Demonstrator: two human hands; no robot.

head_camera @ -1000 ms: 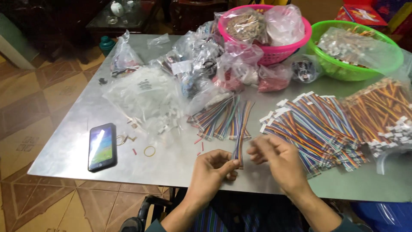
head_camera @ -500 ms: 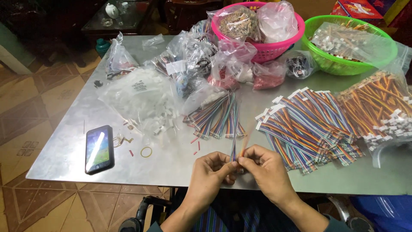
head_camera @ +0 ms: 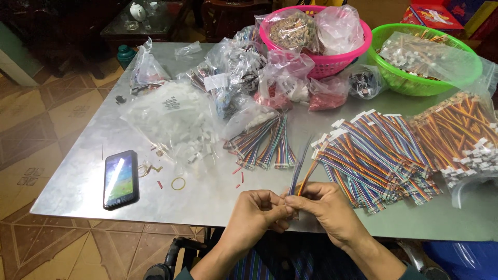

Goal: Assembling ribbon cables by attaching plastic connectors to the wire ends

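Both of my hands meet at the near edge of the grey metal table [head_camera: 78,176]. My left hand [head_camera: 257,213] and my right hand [head_camera: 324,207] pinch the lower end of a multicoloured ribbon cable [head_camera: 302,168], which rises from my fingertips and leans away from me. A small bundle of similar cables [head_camera: 267,142] lies just beyond my hands. A large fanned pile of rainbow cables with white connectors [head_camera: 376,150] lies to the right of my right hand.
A smartphone [head_camera: 120,179] with a lit screen lies at the left, with a rubber band [head_camera: 178,183] beside it. Clear bags of small parts [head_camera: 174,119] fill the table's middle. A pink basket [head_camera: 316,31] and a green basket [head_camera: 423,57] stand at the back.
My hands have drawn closer together on the cable's lower end and sit slightly nearer the table's front edge. The view has shifted a little.
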